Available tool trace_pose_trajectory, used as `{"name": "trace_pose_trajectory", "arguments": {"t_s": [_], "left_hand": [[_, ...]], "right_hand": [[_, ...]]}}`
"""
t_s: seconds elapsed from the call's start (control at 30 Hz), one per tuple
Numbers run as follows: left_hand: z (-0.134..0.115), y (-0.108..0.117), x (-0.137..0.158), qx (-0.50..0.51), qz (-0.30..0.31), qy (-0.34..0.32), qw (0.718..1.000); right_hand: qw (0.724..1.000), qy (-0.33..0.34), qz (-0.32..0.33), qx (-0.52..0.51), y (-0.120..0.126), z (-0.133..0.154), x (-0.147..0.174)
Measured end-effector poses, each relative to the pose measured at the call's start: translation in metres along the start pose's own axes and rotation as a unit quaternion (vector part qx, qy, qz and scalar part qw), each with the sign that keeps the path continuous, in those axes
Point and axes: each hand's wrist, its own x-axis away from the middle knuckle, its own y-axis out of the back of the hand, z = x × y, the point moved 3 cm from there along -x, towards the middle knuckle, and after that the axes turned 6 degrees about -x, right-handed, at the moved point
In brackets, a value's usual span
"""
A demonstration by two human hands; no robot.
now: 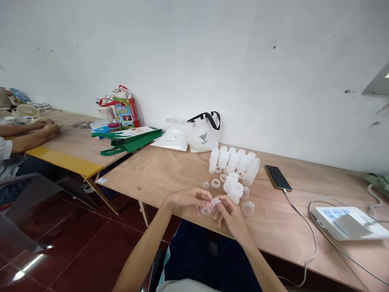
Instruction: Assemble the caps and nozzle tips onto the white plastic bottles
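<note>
While both hands meet just inside the near edge of the tabletop [179,170], the left hand [192,197] and the right hand [232,211] pinch a small clear cap [215,204] between their fingertips, fingers bent and palms otherwise unfilled. A clear ring [206,211] lies right beneath the left fingertips; whether they touch it, I cannot tell. The step in hand looks like turning or lining up the cap, and the next move would call for a light, even pinch, since such thin plastic could slip. Just beyond the hands lie a loose ring [215,183] and a nipple [206,184], with two frosted bottles [233,187] ahead of the right hand and a clear cup [248,208] beside it. Farther ahead, a row of bottles [232,158] closes off straight forward reach. Open room is widest to the left of the hands, where bare wood runs toward the tabletop's left end; to the right, a gap separates the cup from a phone [277,177] and its cable [299,215]. With the near edge so close, anything dropped toward the lap could fall.
</note>
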Motion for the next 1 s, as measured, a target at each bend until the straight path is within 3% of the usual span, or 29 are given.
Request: {"name": "trace_pose_trajectory", "arguments": {"t_s": [0.17, 0.33, 0.5, 0.77, 1.0], "left_hand": [[0.007, 0.011, 0.001, 0.008, -0.053, 0.013, 0.998], [0.009, 0.024, 0.005, 0.052, -0.164, -0.018, 0.985], [0.009, 0.026, 0.004, 0.055, -0.237, -0.036, 0.969], [-0.005, 0.016, 0.005, -0.001, -0.228, -0.062, 0.972], [-0.009, 0.014, 0.007, -0.017, -0.275, -0.076, 0.958]], "right_hand": [[0.998, 0.004, -0.039, -0.057, 0.0, -0.01, -0.005], [0.997, -0.02, -0.061, -0.028, 0.001, -0.018, -0.006], [0.997, -0.044, -0.051, -0.021, 0.001, -0.024, -0.006], [0.997, -0.054, -0.022, -0.058, 0.001, -0.021, -0.008], [0.992, -0.07, -0.033, -0.103, 0.002, -0.015, -0.009]]}}
